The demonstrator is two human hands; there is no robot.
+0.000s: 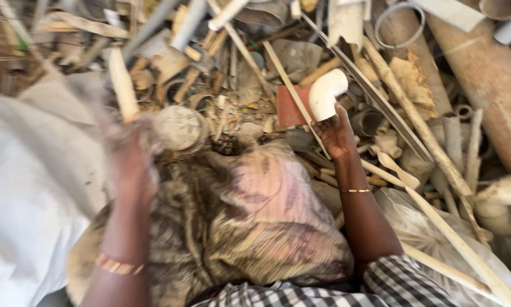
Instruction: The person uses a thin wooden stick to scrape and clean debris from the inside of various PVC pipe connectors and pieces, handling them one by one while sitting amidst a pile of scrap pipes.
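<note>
Just above the middle of the frame sits the white pipe elbow [325, 92], pinched in my right hand [336, 133], fingers closed round its lower socket. I judge it light, stiff and smooth, a little dusty, so gripping the socket rim suits it best. That arm reaches up from lower right, wrist straight, a thin bangle [355, 190] on it. At centre left my left hand [131, 156] is blurred beside a round dusty cap [179, 128]; I cannot tell its grip.
</note>
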